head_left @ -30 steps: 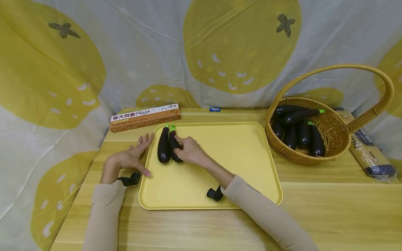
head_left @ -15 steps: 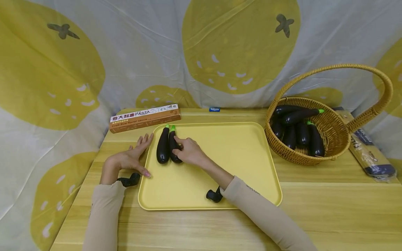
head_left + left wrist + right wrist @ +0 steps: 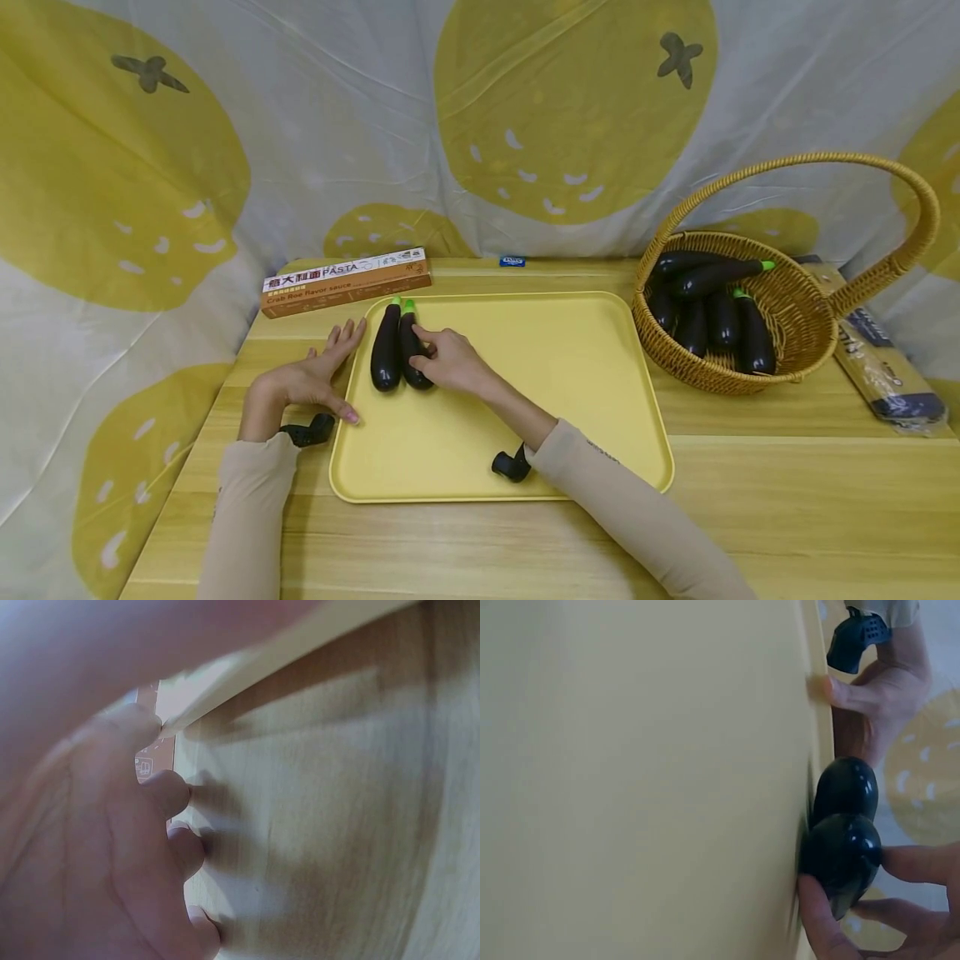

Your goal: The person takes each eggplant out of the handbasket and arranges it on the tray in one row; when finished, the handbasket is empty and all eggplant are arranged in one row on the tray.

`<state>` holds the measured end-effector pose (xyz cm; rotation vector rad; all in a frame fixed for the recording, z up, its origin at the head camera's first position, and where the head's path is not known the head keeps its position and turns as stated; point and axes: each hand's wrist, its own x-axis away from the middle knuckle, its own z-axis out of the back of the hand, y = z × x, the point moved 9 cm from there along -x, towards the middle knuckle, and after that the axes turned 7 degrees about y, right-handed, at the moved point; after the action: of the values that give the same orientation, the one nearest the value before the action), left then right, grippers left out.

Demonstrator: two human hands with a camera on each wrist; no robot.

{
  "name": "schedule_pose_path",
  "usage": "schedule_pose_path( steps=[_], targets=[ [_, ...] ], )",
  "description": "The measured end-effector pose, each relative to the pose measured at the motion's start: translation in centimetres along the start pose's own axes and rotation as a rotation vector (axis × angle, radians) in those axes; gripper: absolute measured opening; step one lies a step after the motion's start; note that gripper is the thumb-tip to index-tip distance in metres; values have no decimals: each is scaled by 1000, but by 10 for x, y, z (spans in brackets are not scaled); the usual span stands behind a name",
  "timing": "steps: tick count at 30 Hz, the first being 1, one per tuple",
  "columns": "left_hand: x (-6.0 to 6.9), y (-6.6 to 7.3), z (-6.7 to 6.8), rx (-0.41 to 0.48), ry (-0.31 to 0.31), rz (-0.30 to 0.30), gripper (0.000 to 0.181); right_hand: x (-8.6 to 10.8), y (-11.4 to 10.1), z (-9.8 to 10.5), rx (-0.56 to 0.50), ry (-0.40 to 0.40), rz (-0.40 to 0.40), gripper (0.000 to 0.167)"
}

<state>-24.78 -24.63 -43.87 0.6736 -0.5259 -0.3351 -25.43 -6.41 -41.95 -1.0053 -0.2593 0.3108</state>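
Note:
Two dark eggplants with green stem ends lie side by side, nearly upright in the head view, at the left of a yellow tray (image 3: 540,375). My right hand (image 3: 456,362) pinches the right eggplant (image 3: 408,342) between thumb and fingers. The left eggplant (image 3: 386,354) lies close against it; in the right wrist view the held eggplant (image 3: 840,847) overlaps its neighbour (image 3: 847,784). My left hand (image 3: 303,381) is spread at the tray's left edge, its thumb at the rim. In the left wrist view, fingertips (image 3: 169,791) rest on the wooden table.
A wicker basket (image 3: 813,333) with a tall handle holds several eggplants at the right. Behind the tray's left corner lies a pasta box (image 3: 347,282). A small blue packet (image 3: 512,262) sits at the back. A plastic-wrapped package (image 3: 885,367) lies beside the basket.
My right hand has shifted slightly left with the right eggplant, and the left eggplant has moved slightly left too. My left hand stays in place.

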Motion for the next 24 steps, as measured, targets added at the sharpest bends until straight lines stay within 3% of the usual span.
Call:
schedule_pose_path(
  steps=[24],
  targets=[
    [0,0,0,7,2,-1,156,3,1,7,30,46,-33,60]
  ],
)
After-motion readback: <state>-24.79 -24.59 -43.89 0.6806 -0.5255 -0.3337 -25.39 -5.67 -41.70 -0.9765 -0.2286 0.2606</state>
